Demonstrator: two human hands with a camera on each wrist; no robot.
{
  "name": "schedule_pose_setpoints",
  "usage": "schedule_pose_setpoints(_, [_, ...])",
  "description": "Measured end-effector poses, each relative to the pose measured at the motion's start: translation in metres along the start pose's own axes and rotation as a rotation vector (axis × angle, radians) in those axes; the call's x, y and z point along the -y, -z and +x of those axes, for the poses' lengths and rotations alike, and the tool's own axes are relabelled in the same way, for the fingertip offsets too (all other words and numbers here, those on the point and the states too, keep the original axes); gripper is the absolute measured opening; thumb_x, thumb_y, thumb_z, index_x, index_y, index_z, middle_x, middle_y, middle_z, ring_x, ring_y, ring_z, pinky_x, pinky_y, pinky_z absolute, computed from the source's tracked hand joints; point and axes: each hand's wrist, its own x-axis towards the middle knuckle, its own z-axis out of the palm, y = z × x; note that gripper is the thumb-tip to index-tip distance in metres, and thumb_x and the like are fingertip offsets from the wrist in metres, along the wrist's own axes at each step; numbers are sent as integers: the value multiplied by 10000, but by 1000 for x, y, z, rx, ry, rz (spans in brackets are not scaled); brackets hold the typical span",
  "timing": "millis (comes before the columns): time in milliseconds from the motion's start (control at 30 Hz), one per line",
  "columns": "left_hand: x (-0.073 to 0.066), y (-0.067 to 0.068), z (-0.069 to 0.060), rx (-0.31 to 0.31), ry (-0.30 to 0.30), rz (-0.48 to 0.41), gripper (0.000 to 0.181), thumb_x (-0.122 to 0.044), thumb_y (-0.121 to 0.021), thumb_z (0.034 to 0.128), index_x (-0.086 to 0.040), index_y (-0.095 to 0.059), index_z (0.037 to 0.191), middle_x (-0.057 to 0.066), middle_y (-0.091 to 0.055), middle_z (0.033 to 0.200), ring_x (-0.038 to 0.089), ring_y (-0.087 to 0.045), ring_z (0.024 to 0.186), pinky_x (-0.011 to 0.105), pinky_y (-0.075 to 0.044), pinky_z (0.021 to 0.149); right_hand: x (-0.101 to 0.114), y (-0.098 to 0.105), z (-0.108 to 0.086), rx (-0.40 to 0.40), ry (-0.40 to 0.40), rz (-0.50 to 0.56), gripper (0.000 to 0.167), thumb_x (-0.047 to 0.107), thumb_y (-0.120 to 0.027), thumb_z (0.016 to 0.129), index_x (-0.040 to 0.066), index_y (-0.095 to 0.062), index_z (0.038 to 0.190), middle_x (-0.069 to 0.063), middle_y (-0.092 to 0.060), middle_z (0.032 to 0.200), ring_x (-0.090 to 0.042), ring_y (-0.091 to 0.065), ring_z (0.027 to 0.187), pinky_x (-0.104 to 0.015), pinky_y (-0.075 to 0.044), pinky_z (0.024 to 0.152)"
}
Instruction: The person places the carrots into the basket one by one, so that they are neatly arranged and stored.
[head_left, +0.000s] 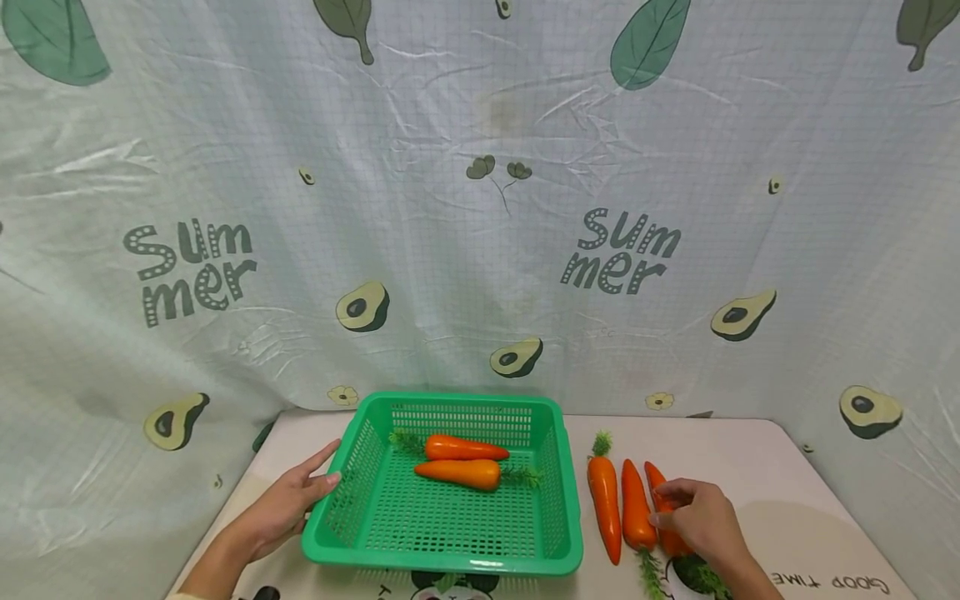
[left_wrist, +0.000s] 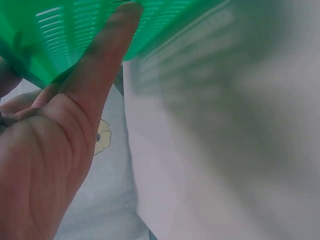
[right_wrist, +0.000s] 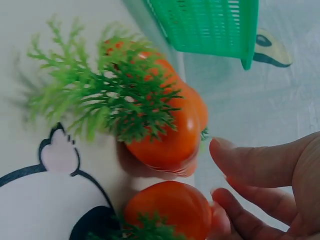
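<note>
A green basket [head_left: 442,564] holds two orange carrots, the upper carrot [head_left: 465,448] with its leaves to the left, the lower carrot [head_left: 459,473] with leaves to the right. My left hand [head_left: 281,508] touches the basket's left side, one finger straight against the wall in the left wrist view. My right hand [head_left: 705,521] is over the rightmost carrot [head_left: 655,477]; in the right wrist view its fingertips meet the lower carrot [right_wrist: 167,207], while the thumb stands apart from it. Left of that hand lie a middle carrot [head_left: 636,508] and another carrot [head_left: 604,500], leaves up.
The light table [head_left: 780,475] carries printed lettering at the right and a cartoon print below the basket. A patterned curtain [head_left: 450,250] with avocados and leaves hangs behind and at both sides.
</note>
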Motion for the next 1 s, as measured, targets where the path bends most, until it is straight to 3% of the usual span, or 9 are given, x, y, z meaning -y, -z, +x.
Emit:
schedule_pose_setpoints(267, [1, 1, -1, 13, -9, 0, 861, -354, -494, 1117, -121, 122, 1671, 372, -464, 1493, 262, -704, 1127, 475, -613, 886, -12, -4, 2, -21, -28, -61, 594, 99, -927, 740, -98, -679, 1242, -309, -678, 1175, -356, -646, 955, -403, -617, 714])
schedule_pose_setpoints(433, [1, 1, -1, 7, -8, 0, 858, -354, -493, 1117, -123, 120, 1672, 391, -419, 1524, 266, -704, 1131, 482, -614, 886, -14, -4, 4, 4, -113, -99, 691, 159, -940, 726, -130, -631, 1272, -322, -676, 1124, -292, -669, 858, -406, -628, 712])
schedule_pose_setpoints(633, [1, 0, 0, -1, -6, 7, 829, -334, -467, 1128, -115, 120, 1670, 391, -436, 1507, 265, -706, 1122, 486, -615, 879, -13, -1, 4, 0, -134, -134, 595, 157, -913, 746, -131, -684, 1213, -294, -716, 1098, -255, -671, 832, -399, -623, 711])
schedule_pose_setpoints(1000, [0, 0, 0, -16, 2, 17, 818, -329, -467, 1128, -119, 106, 1674, 387, -446, 1506, 269, -711, 1109, 496, -617, 871, -5, 7, -2, -16, -110, -29, 499, 57, -869, 758, -135, -702, 1187, -298, -718, 1067, -268, -658, 817, -383, -623, 681])
